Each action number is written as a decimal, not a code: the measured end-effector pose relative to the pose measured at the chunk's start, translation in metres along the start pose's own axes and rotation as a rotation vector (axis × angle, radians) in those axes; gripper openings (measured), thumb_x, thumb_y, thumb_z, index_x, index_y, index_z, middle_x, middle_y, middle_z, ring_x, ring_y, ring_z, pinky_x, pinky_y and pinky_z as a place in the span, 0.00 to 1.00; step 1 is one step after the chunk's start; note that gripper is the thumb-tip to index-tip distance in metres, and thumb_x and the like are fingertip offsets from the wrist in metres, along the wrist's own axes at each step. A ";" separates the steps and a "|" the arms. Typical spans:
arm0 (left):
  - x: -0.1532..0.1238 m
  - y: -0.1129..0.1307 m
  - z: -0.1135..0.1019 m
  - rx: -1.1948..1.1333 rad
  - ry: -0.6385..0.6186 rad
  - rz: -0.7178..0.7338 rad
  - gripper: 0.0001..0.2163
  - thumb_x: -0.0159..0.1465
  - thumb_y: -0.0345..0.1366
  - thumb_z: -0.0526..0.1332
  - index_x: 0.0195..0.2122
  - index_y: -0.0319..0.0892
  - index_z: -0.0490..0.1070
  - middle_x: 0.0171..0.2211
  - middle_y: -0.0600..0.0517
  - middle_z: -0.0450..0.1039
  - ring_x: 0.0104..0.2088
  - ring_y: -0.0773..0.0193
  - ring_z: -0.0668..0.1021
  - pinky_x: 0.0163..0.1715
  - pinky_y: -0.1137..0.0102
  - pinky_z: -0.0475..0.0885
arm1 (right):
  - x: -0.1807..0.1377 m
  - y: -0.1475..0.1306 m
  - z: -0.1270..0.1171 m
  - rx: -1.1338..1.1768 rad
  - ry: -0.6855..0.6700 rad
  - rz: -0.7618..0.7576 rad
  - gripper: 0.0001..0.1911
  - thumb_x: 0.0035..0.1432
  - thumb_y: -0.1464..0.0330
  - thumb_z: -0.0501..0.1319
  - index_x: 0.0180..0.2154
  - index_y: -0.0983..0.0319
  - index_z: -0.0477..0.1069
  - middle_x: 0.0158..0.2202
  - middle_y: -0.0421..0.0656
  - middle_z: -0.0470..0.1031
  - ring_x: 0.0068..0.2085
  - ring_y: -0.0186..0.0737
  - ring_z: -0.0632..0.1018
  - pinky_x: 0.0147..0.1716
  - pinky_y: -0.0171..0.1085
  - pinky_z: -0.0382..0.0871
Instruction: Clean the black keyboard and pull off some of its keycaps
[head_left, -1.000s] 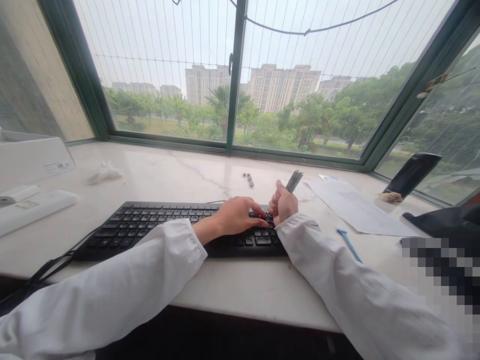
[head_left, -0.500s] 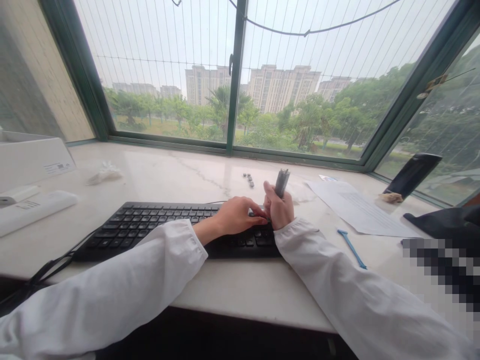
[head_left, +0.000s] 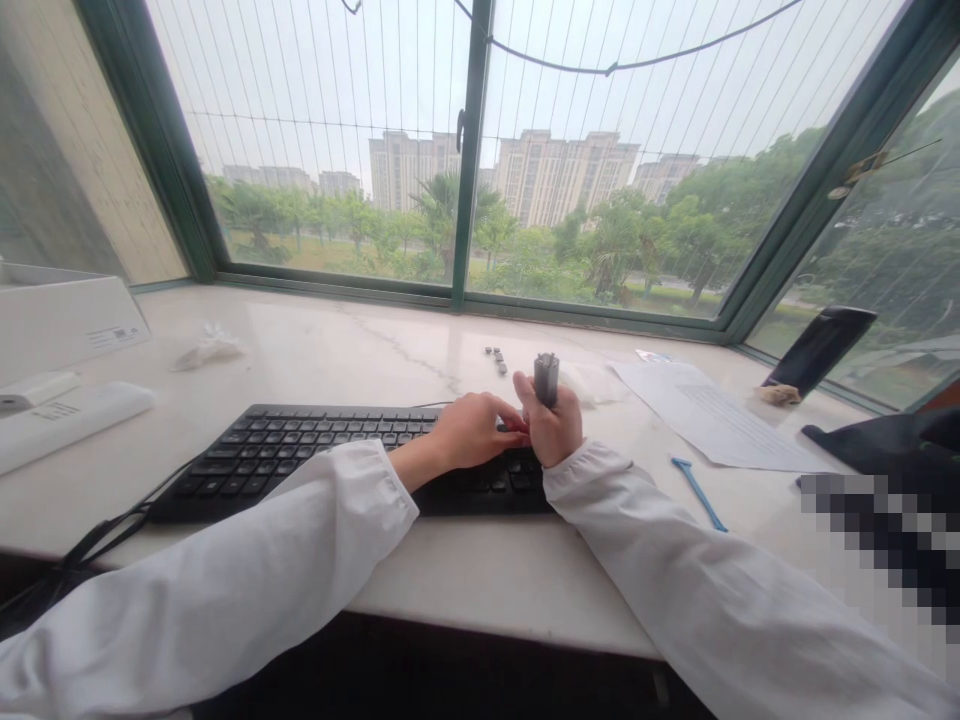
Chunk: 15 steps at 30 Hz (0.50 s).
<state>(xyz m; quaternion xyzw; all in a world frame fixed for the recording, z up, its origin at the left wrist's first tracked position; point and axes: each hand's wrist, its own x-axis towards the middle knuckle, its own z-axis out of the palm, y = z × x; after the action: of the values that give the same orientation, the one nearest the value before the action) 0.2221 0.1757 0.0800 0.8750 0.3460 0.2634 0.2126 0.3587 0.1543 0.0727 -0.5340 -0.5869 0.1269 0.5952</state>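
A black keyboard (head_left: 292,450) lies on the pale stone counter. My left hand (head_left: 472,430) rests over its right part, thumb and fingertips pinched together close to my right hand; whatever lies between them is too small to make out. My right hand (head_left: 556,430) is a fist at the keyboard's right end, wrapped round a grey tool with a ridged, notched top end (head_left: 547,378) that sticks up above the thumb. The tool's lower part is hidden by the fingers. Several small grey keycaps (head_left: 497,360) lie on the counter behind the keyboard.
On the right are a printed sheet (head_left: 709,415), a blue slim tool (head_left: 699,495), a dark upright object (head_left: 821,350) and black cloth (head_left: 892,450). A white box (head_left: 67,320), a white strip (head_left: 82,420) and a crumpled plastic bag (head_left: 208,347) sit left. Black cables (head_left: 112,530) run off the left edge.
My right hand has shifted slightly left, and the grey tool's top has moved left and lower. My left hand stays nearly in place, pinching beside it.
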 end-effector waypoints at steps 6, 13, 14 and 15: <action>0.000 0.000 0.002 0.011 0.020 0.009 0.10 0.58 0.43 0.61 0.36 0.49 0.80 0.32 0.56 0.80 0.30 0.65 0.77 0.30 0.74 0.66 | -0.001 -0.004 -0.001 -0.010 -0.024 -0.035 0.27 0.56 0.50 0.57 0.16 0.61 0.58 0.14 0.36 0.57 0.20 0.30 0.61 0.19 0.32 0.54; 0.000 0.002 0.000 0.045 0.010 -0.031 0.09 0.57 0.43 0.62 0.35 0.49 0.80 0.32 0.56 0.80 0.31 0.65 0.78 0.28 0.74 0.64 | -0.004 -0.008 -0.002 -0.026 -0.049 -0.055 0.26 0.57 0.52 0.57 0.16 0.62 0.61 0.14 0.38 0.62 0.21 0.32 0.65 0.22 0.32 0.57; 0.000 0.002 0.000 0.049 0.009 -0.032 0.09 0.57 0.43 0.61 0.35 0.49 0.80 0.32 0.56 0.80 0.31 0.65 0.78 0.28 0.74 0.64 | -0.005 -0.008 -0.002 -0.032 -0.051 -0.061 0.26 0.58 0.52 0.57 0.16 0.62 0.61 0.14 0.38 0.62 0.21 0.32 0.65 0.22 0.32 0.57; 0.000 0.002 0.000 0.050 0.009 -0.033 0.09 0.57 0.43 0.61 0.34 0.49 0.80 0.32 0.56 0.80 0.30 0.65 0.78 0.28 0.74 0.64 | -0.005 -0.009 -0.003 -0.036 -0.049 -0.066 0.26 0.58 0.52 0.56 0.16 0.62 0.61 0.14 0.38 0.62 0.21 0.32 0.65 0.22 0.32 0.57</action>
<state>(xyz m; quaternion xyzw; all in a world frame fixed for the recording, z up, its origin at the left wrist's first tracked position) 0.2233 0.1745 0.0815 0.8732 0.3677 0.2548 0.1933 0.3554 0.1460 0.0776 -0.5218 -0.6209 0.1095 0.5746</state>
